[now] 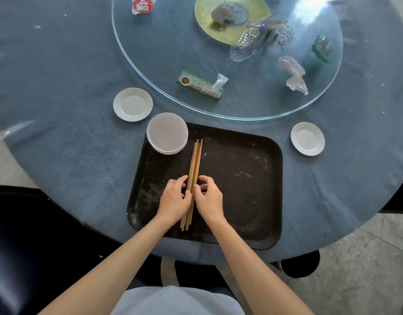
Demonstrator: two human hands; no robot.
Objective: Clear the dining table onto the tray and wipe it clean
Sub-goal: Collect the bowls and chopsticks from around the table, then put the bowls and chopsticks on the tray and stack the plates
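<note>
Lying lengthwise on the black tray [241, 178], a bundle of wooden chopsticks [195, 162] is pinched from both sides, the left hand [174, 201] and right hand [209, 198] being closed on it near its near end, with stacked white bowls [167, 133] set at the tray's far left corner.

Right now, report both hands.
Left hand: closed on the bundle of wooden chopsticks.
Right hand: closed on the same bundle, over the black tray.

Wooden chopsticks [195, 162] — scuffed matt tray [241, 178].
</note>
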